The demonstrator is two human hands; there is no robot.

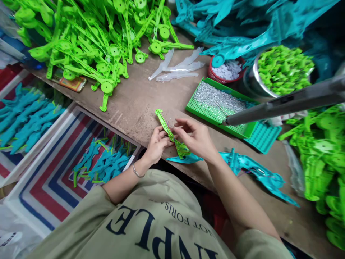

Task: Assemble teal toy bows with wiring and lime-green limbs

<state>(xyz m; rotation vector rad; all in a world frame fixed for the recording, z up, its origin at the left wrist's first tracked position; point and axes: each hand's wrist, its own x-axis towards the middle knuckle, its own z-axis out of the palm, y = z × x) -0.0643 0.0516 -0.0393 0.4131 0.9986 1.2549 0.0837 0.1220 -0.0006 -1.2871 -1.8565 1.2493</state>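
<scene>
My left hand (157, 144) is closed on the lower middle of a bright green plastic arm-like part (164, 124), which it holds tilted up over the table's front edge. Close on the other side is my right hand (195, 138), its fingers bent in toward the part. A thin dark wire shows by those fingertips; what they pinch, if anything, is hidden. Under both hands lies a teal plastic shell piece (185, 159), partly covered by the green part. To the right, another teal shell (256, 174) rests on the table with thin wires in it.
A green basket (192, 104) holds many small screws. A grey tool (283, 99) reaches over it from the right. Behind are a red basket (212, 75) of white pieces and a metal pot (252, 77) of green clips. Clear strips (180, 68), green heaps and a striped-lined bin (51, 180) surround.
</scene>
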